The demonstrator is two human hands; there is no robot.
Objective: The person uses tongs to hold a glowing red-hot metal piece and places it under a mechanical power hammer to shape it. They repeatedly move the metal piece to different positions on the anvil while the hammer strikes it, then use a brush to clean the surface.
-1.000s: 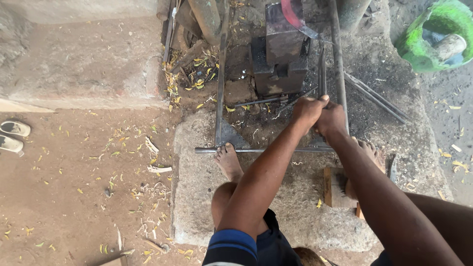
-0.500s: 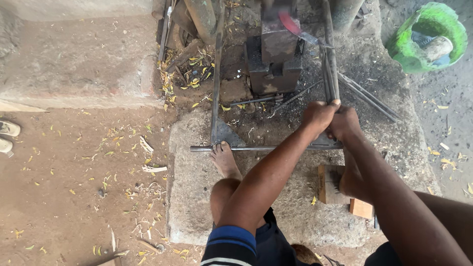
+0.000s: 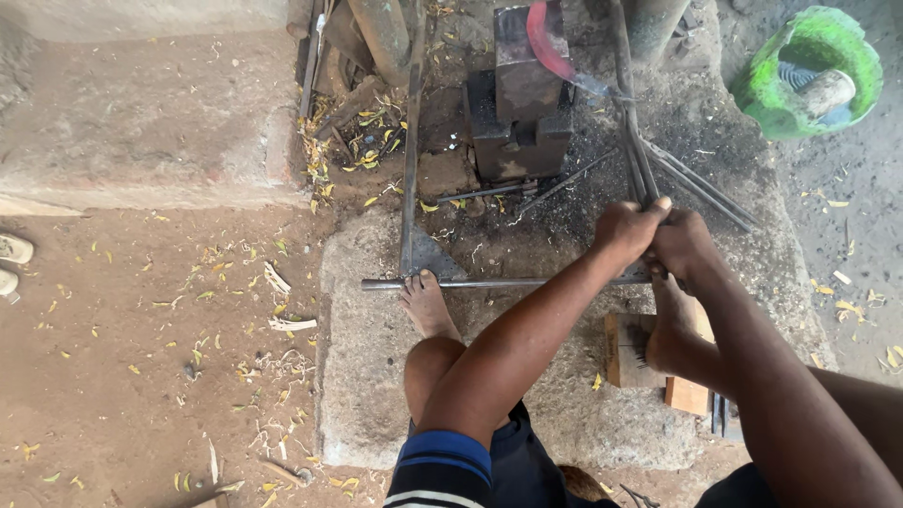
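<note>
Your left hand and right hand sit pressed together right of centre, fingers wrapped tight around the long metal rod that runs up toward the top of the frame. Your left foot rests against the horizontal bar on the stone slab, and the anvil block stands at upper centre.

stone slab | bears: horizontal steel rod, wooden block, dark anvil block, loose rods
</note>
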